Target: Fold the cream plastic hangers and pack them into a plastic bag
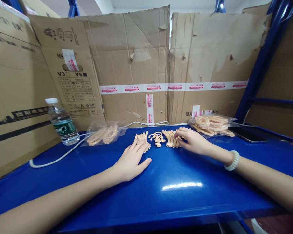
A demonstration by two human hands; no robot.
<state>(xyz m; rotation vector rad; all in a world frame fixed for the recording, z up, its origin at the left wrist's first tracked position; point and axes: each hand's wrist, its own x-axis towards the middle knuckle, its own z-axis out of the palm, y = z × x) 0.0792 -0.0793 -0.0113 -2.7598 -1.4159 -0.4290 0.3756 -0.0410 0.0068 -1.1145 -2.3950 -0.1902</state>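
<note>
My left hand (pixel 132 162) lies with its fingers stretched over a row of thin wooden strips (pixel 143 136) and its thumb apart, resting near the blue tabletop. My right hand (pixel 191 140) is over the right end of a second row of curved wooden strips (pixel 170 139), fingers bent downward; whether it pinches one is hidden. Between the two rows sits a small heap of curved wooden pieces (pixel 158 138). A pale beaded bracelet (pixel 232 160) circles my right wrist.
A clear bag of wooden parts (pixel 104 134) lies left, another bag (pixel 211 124) right. A water bottle (pixel 62 125) stands at far left beside a white cable (pixel 53 161). A dark phone (pixel 247 135) lies right. Cardboard sheets (pixel 136 65) wall the back of the blue table (pixel 136 201).
</note>
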